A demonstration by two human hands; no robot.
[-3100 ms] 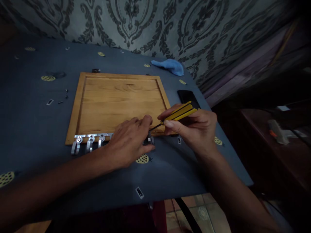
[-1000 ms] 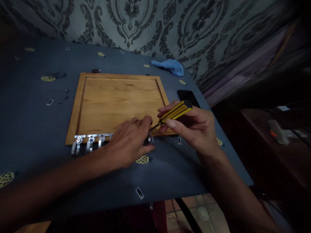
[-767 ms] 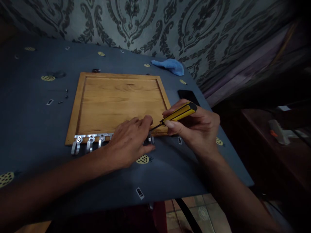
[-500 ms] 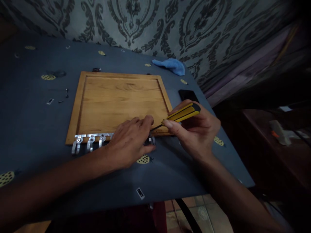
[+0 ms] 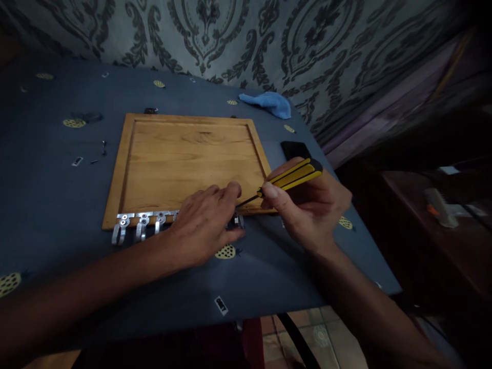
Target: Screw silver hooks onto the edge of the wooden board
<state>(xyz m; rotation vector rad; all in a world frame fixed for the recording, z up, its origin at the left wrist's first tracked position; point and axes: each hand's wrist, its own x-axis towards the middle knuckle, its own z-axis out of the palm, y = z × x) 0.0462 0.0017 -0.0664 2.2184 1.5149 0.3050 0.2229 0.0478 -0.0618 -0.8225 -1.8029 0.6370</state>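
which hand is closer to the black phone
Right. The right hand, holding the yellow screwdriver, is just this side of the black phone; the left hand is farther left, over the near edge of the wooden panel.

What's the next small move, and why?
Probably a small twist of the screwdriver: the right hand grips its handle, its shaft slants down beside the left hand, and that hand lies over the metal hook rail along the near edge of the wooden board. Whether the tip is seated can't be seen.
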